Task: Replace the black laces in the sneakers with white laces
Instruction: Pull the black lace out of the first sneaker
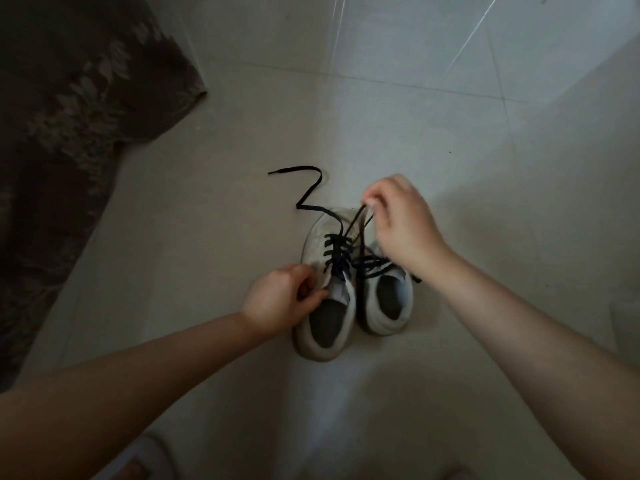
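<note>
We looked down from a head-worn camera at a pair of pale grey-white sneakers standing side by side on a light tiled floor (450,140), toes pointing to twelve o'clock, just below the middle of the view. The left sneaker (327,289) sat slightly nearer to us than the right sneaker (388,299), and the two touched along their inner sides. Both had dark insoles and scuffed, rounded soles.

A black lace (337,245) crossed the left sneaker's eyelets in several flat rungs. One loose end of it ran off the toe and lay on the floor in a zigzag toward eleven o'clock, ending in a small tip. Two strands rose from the eyelets toward one o'clock, taut, into the right hand (398,223), whose thumb and fingertips were closed in a pinching grip on them above the toes. More black lace lay tangled across the right sneaker's tongue, partly hidden under that wrist.

The left hand (284,299) was at the left sneaker's collar, at nine o'clock of the shoe, its fingers curled in a grip on the edge near the white tongue.

A dark patterned rug (69,116) filled the ten o'clock corner. At six o'clock, a foot in a pale slipper (145,459) showed dimly.
</note>
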A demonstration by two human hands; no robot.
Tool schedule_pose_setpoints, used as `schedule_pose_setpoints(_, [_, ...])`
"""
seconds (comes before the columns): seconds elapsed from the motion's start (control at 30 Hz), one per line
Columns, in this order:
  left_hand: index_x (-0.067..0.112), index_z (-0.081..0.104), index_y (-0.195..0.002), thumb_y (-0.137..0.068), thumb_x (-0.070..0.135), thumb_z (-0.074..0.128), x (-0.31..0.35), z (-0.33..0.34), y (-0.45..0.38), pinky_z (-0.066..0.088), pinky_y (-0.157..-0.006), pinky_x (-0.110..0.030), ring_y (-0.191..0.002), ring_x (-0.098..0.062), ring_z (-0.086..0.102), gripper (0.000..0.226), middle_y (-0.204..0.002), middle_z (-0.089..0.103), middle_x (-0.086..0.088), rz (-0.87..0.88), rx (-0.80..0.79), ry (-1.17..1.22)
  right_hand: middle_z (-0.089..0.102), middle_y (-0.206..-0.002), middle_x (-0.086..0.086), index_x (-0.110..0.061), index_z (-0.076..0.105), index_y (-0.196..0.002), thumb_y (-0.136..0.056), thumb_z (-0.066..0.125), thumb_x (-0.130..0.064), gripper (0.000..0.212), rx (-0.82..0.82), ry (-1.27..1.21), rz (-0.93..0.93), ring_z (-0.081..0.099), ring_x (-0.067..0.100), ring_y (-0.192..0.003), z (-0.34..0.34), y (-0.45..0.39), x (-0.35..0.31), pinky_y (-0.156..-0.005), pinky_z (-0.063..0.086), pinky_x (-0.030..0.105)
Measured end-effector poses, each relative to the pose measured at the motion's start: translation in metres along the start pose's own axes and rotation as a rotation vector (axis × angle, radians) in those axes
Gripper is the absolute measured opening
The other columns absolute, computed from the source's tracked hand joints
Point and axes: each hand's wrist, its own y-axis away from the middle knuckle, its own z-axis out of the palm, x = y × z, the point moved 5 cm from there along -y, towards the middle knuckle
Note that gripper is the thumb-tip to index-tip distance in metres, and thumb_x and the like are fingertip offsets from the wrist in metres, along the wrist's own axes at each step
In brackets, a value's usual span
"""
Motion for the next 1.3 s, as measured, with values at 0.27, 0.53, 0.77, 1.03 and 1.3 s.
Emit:
schedule_pose_setpoints(0.27, [0.019,0.055,-0.074,-0.074,0.059,0.042,0.003,-0.001,-0.004,0.038,-0.052,-0.027,-0.061,-0.022,0.058,0.042,-0.07,0.059,0.002,0.034,-0.007,-0.02,0.057,-0.122,-0.004,-0.025,0.06,-0.123,-0.089,0.059,-0.025,0.034,-0.336,0.159,-0.314,0.043,0.021,-0.12,0.034,0.017,-0.036,-0.104,0.026,0.038])
schedule_pose_setpoints(0.53, [0.022,0.047,-0.069,-0.075,0.055,0.043,0.005,-0.004,-0.003,0.033,-0.053,-0.025,-0.061,-0.023,0.056,0.034,-0.067,0.052,0.005,0.016,-0.034,-0.012,0.06,-0.092,0.005,-0.011,0.066,-0.088,-0.076,0.06,0.0,0.017,-0.361,0.413,-0.424,0.054,0.029,-0.098,0.061,0.026,-0.04,-0.097,0.031,0.044])
schedule_pose_setpoints(0.77, [0.019,0.052,-0.075,-0.084,0.037,0.063,0.008,-0.005,-0.005,0.033,-0.057,-0.026,-0.071,-0.021,0.056,0.023,-0.073,0.05,0.007,-0.036,-0.102,-0.063,0.06,-0.097,0.006,-0.012,0.063,-0.089,-0.085,0.057,-0.012,0.007,0.101,0.214,-0.106,0.053,0.031,-0.099,-0.011,-0.005,-0.004,-0.085,0.036,0.04])
schedule_pose_setpoints(1.03, [0.023,0.049,-0.069,-0.075,0.047,0.055,0.012,-0.008,-0.006,0.032,-0.054,-0.025,-0.061,-0.023,0.055,0.025,-0.065,0.048,0.008,0.02,-0.083,-0.001,0.065,-0.086,0.003,-0.015,0.072,-0.074,-0.065,0.072,-0.007,0.012,-0.378,0.408,-0.518,0.06,0.029,-0.097,0.069,0.027,-0.037,-0.094,0.022,0.041])
schedule_pose_setpoints(1.3, [0.016,0.058,-0.078,-0.083,0.039,0.064,0.009,-0.007,-0.005,0.036,-0.058,-0.027,-0.069,-0.02,0.055,0.024,-0.071,0.051,0.007,-0.007,-0.097,-0.058,0.058,-0.11,-0.005,-0.022,0.066,-0.096,-0.088,0.058,-0.017,0.013,-0.448,0.318,-0.351,0.045,0.02,-0.115,0.04,-0.001,-0.035,-0.103,0.022,0.034])
